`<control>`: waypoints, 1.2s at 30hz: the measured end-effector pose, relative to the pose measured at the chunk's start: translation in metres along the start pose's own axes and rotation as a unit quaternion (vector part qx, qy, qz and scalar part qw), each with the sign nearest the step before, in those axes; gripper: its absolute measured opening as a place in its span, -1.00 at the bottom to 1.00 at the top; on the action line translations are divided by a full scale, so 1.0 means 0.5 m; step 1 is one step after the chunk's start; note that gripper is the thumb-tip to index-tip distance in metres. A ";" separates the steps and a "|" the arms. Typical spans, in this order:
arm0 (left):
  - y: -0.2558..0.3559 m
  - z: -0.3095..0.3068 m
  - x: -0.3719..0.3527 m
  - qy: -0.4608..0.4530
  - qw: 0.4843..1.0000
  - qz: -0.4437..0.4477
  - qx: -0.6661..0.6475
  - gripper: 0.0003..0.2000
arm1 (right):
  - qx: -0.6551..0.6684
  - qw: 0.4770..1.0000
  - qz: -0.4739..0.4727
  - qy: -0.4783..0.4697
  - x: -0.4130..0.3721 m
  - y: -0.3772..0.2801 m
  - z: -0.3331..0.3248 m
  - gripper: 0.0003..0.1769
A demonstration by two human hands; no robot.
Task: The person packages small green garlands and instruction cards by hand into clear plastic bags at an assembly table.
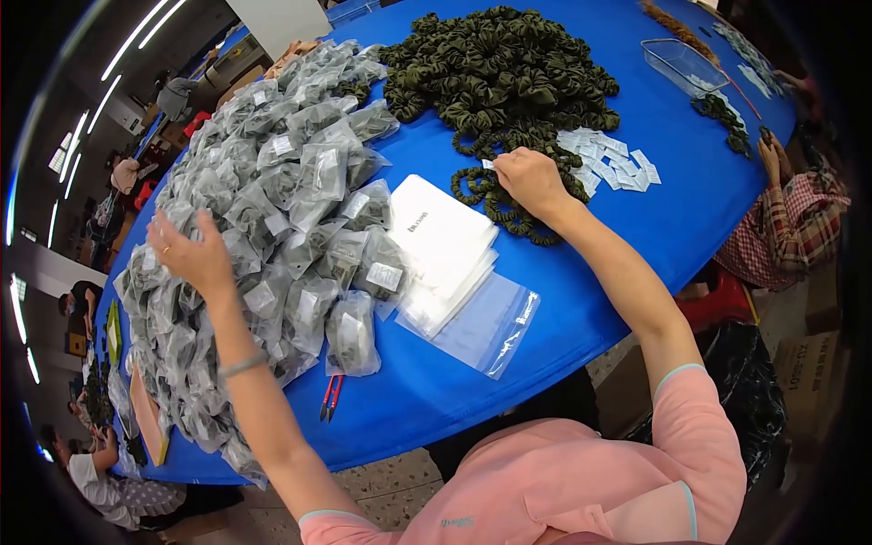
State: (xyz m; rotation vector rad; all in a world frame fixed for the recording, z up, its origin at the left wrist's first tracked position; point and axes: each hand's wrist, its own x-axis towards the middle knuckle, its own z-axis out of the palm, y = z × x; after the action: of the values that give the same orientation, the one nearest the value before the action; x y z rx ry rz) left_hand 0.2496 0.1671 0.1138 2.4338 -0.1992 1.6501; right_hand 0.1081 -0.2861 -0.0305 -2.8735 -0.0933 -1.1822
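Note:
My left hand (pixel 189 254) hovers with fingers spread over a big heap of clear bags packed with dark green scrunchies (pixel 272 209), touching its left side. My right hand (pixel 530 179) rests closed on a few loose dark green scrunchies (pixel 481 186) and pinches a small white label. Behind it lies a large pile of loose scrunchies (pixel 504 68). More white labels (pixel 610 159) are scattered just right of my right hand. A stack of empty white-backed bags (pixel 445 245) lies between my arms on the blue table (pixel 654 218).
Red-handled scissors (pixel 331 397) lie near the table's front edge. A clear plastic tray (pixel 683 65) stands at the far right. Another person in a plaid sleeve (pixel 786 227) works at the right edge. More people sit at the lower left.

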 end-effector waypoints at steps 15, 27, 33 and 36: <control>0.388 -0.116 -0.305 -0.398 0.815 0.054 -0.419 -0.84 | 0.058 0.978 0.091 -0.180 0.040 -0.013 -0.005 -0.78; 0.423 -0.078 -0.331 -0.411 0.819 0.074 -0.393 -0.80 | -0.116 0.966 0.178 0.145 0.215 0.202 -0.060 -0.68; 0.421 -0.078 -0.331 -0.444 0.815 0.076 -0.364 -0.79 | -0.173 0.974 0.005 0.144 0.169 0.257 0.031 -0.64; 0.418 -0.085 -0.340 -0.464 0.812 0.080 -0.346 -0.79 | -0.170 0.968 -0.046 0.180 0.142 0.257 0.058 -0.62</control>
State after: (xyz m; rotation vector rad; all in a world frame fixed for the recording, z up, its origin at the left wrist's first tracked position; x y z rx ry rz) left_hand 0.1028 -0.0255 -0.0113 2.3692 -0.9560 0.1487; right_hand 0.1876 -0.4095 -0.0020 -2.8883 -0.0127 -1.8868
